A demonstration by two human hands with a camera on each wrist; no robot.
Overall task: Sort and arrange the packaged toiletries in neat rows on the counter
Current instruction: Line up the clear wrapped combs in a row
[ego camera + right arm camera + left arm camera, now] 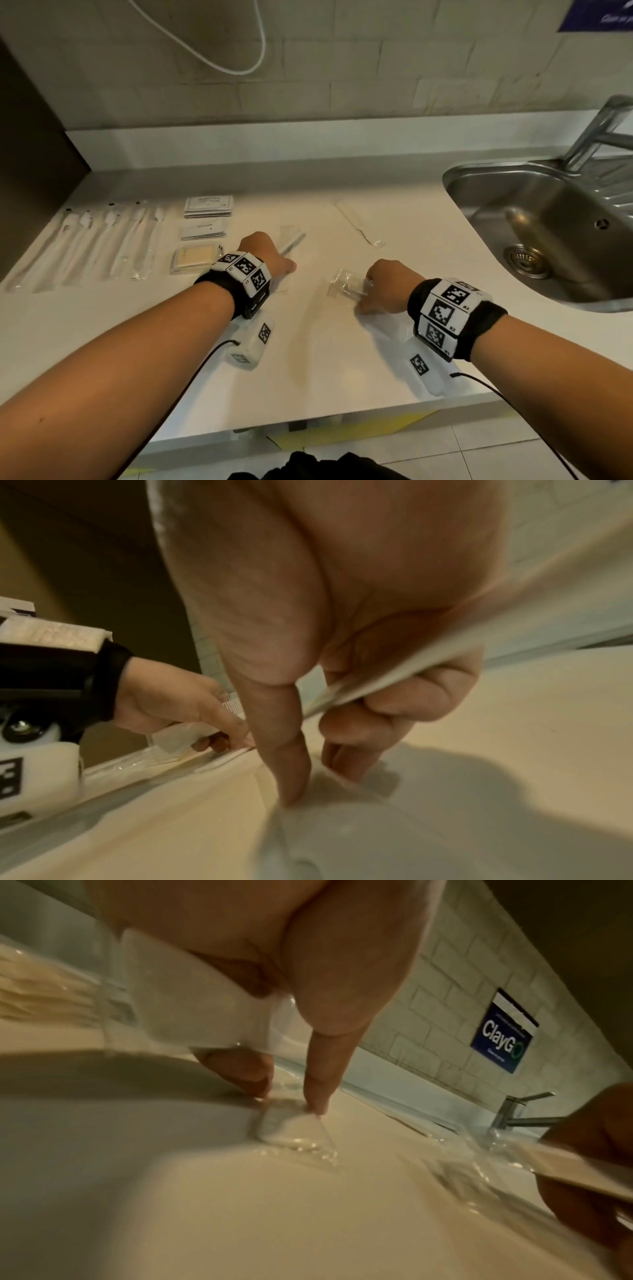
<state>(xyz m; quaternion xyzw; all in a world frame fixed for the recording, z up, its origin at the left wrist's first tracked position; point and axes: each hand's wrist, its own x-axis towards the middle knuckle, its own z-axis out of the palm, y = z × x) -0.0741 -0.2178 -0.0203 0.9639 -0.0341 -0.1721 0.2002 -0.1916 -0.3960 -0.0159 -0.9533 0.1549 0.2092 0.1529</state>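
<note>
On the white counter [342, 377] my left hand [287, 265] grips a clear-wrapped white comb [291, 241] that angles away to the upper right. In the left wrist view the comb [192, 1007] lies under the palm, and the thumb and a fingertip [316, 1096] press its wrapper end onto the counter. My right hand [368, 298] grips a second wrapped comb [349, 289] low over the counter. In the right wrist view this comb [428, 656] crosses my curled fingers, with the thumb pointing down. A third wrapped comb [356, 222] lies loose further back.
Wrapped toothbrushes [85, 240] lie in a row at the left. Beside them are two stacks of sachets [209, 205] and a wrapped soap [195, 258]. A steel sink [548, 222] with a tap [599, 130] fills the right side. A tiled wall runs behind.
</note>
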